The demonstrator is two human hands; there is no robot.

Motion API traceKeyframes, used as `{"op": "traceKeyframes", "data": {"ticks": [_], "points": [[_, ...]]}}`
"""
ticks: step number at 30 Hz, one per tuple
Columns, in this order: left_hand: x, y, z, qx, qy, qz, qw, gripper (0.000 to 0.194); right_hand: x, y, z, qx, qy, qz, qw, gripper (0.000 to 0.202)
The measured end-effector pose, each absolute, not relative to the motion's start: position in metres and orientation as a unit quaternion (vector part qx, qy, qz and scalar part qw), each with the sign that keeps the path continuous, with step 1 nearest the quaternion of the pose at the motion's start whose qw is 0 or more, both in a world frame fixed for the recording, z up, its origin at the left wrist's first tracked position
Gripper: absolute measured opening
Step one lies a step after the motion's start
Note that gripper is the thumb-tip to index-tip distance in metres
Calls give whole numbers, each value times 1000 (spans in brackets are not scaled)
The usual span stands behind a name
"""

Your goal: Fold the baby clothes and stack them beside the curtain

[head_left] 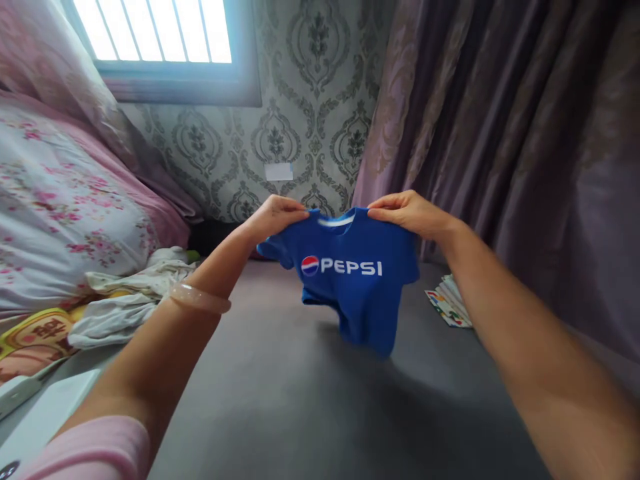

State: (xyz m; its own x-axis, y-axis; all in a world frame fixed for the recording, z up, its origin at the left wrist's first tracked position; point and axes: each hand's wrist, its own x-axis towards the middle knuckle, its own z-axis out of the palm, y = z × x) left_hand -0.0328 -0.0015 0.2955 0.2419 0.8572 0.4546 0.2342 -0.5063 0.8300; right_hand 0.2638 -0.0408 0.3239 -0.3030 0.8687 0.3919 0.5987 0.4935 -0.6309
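A small blue T-shirt (350,293) with a white PEPSI print and a round red, white and blue logo hangs in the air, front towards me. My left hand (277,217) pinches it at one shoulder, beside the collar. The other shoulder is pinched between thumb and fingers of my right hand (413,212). Its lower part hangs loose and wavy above the grey surface (240,387), on which a soft shadow falls. A pale bangle (200,299) circles my left wrist.
Crumpled white clothes (125,300) and a yellow printed item (37,340) lie at the left, by floral bedding (75,213). A white flat object (50,417) is at the lower left. Papers or booklets (450,300) lie at the right near the purple curtain (500,133).
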Motion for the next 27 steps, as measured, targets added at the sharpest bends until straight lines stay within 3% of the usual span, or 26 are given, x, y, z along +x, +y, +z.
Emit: {"op": "traceKeyframes", "data": {"ticks": [5, 8, 11, 15, 20, 25, 27], "points": [[-27, 0, 295, 701, 336, 536, 329, 37, 266, -39, 326, -454, -784, 193, 375, 30], [-26, 5, 296, 687, 324, 577, 301, 35, 267, -37, 326, -427, -762, 208, 440, 30], [-27, 9, 298, 684, 330, 598, 258, 31, 268, -36, 326, -421, -761, 210, 446, 28], [-29, 13, 300, 693, 331, 619, 164, 25, 270, -33, 329, -394, -720, 176, 543, 24], [-32, 17, 304, 748, 324, 574, 75, 22, 276, -25, 333, -395, -737, 91, 541, 13], [-33, 25, 307, 756, 330, 564, 47, 24, 276, -21, 330, -420, -771, 85, 472, 15], [-34, 26, 307, 730, 332, 596, 38, 25, 275, -21, 329, -417, -759, 56, 497, 18]]}}
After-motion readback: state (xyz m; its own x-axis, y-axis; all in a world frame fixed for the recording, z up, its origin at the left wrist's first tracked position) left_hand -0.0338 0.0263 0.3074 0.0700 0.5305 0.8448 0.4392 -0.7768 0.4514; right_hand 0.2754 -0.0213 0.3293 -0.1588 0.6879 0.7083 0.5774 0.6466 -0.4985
